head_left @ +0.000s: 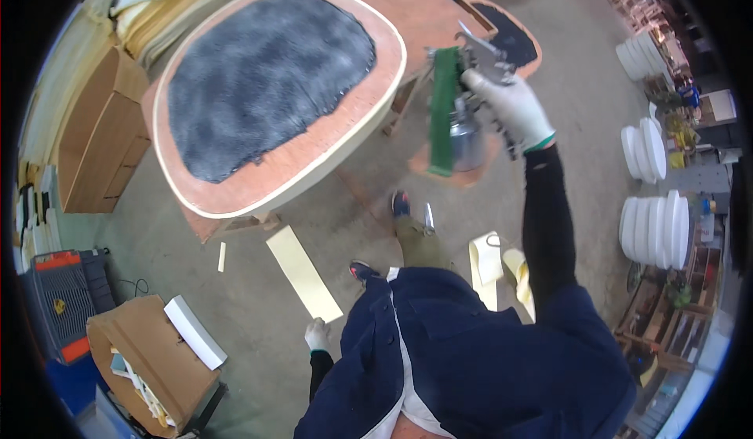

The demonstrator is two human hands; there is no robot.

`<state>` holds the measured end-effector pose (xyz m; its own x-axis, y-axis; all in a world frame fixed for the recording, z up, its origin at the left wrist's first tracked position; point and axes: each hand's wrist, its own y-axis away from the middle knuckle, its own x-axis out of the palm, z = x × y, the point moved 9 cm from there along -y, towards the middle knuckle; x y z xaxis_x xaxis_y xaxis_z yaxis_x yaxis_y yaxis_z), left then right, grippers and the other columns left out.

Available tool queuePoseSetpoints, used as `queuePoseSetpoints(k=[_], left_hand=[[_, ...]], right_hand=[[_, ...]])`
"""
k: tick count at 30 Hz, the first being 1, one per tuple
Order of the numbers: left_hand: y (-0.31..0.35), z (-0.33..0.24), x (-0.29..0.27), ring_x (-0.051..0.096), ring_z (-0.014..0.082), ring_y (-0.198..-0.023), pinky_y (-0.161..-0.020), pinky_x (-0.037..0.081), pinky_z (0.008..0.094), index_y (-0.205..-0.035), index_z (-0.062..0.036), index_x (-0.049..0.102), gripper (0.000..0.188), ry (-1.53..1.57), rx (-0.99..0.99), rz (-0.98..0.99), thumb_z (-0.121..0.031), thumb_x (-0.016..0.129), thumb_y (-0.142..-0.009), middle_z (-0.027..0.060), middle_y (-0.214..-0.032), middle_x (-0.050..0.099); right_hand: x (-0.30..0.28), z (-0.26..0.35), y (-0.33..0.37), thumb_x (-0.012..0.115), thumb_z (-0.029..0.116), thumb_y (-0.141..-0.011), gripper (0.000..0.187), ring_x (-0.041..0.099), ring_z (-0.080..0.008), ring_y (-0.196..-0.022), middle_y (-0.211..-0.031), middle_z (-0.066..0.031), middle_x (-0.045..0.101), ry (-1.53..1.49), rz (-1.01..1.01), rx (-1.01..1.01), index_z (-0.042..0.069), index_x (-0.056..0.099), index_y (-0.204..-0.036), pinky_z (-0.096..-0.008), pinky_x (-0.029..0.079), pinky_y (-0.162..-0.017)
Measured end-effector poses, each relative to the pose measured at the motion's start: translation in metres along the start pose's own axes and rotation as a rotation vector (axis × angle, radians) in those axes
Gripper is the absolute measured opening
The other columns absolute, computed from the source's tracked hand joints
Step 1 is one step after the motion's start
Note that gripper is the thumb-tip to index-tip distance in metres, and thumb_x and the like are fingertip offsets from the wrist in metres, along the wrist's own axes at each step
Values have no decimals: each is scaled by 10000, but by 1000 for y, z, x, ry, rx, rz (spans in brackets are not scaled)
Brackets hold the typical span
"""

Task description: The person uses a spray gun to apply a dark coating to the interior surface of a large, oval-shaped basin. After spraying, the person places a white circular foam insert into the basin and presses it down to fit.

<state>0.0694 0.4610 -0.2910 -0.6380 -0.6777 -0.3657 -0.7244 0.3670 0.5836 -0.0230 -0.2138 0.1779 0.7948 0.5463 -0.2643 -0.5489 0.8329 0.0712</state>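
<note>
My right hand, in a white glove, is stretched forward, its fingers closed round a metal spray gun. A clear cup hangs below the gun. Just left of that cup is an upright green strip; whether it is fixed to the gun I cannot tell. My left hand, also gloved, hangs low beside my hip with fingers curled; what they hold, if anything, is hidden. Close to it lies the end of a pale yellow foam strip. Ahead, a rounded panel with a cream rim carries a dark grey sheet.
Cardboard boxes stand at the left, near a grey and orange machine. More foam strips lie right of my legs. A second rounded board with a dark centre is beyond the gun. White round pieces are stacked at the right.
</note>
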Motion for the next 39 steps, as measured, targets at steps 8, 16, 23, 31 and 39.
queuePoseSetpoints(k=[8, 16, 23, 31, 39], left_hand=[[9, -40, 17, 638, 292, -969, -705, 519, 343, -1183, 49, 504, 400, 395, -515, -211, -237, 618, -929, 180, -1140, 604], [31, -120, 67, 642, 256, -882, -731, 566, 394, -1032, 24, 525, 197, 91, -277, -57, -134, 603, -944, 138, -989, 606], [-19, -124, 62, 620, 174, -761, -666, 533, 300, -996, 8, 606, 144, 94, -353, -52, -125, 596, -943, 70, -849, 620], [-151, -209, 141, 629, 242, -741, -668, 489, 423, -887, -50, 631, 248, -859, 365, 613, -270, 530, -935, 105, -790, 657], [-282, -211, 210, 647, 339, -739, -666, 489, 458, -869, -44, 628, 134, -1067, 573, 675, -151, 549, -851, 154, -775, 664]], right_hand=[[-93, -99, -185, 677, 482, -868, 454, 523, -46, -627, -790, 18, 634, 269, -116, 57, 55, 677, -1025, -229, 417, -535], [-64, -160, -404, 726, 448, -824, 433, 624, -95, -730, -833, -27, 688, 66, -210, -75, 51, 690, -993, -253, 494, -647], [-55, -205, -429, 731, 501, -747, 763, 509, -315, -1245, -1292, -233, 532, 194, -404, -121, 4, 525, -1287, -367, 418, -1031], [-97, -390, -39, 493, 371, -935, 426, 535, -376, -1176, -1211, -217, 604, 517, -215, 290, 28, 615, -1157, -442, 414, -1015], [-13, -404, 699, 467, 454, -976, 497, 663, -396, -886, -968, -216, 689, 276, -456, 1615, 7, 670, -1049, -461, 505, -777]])
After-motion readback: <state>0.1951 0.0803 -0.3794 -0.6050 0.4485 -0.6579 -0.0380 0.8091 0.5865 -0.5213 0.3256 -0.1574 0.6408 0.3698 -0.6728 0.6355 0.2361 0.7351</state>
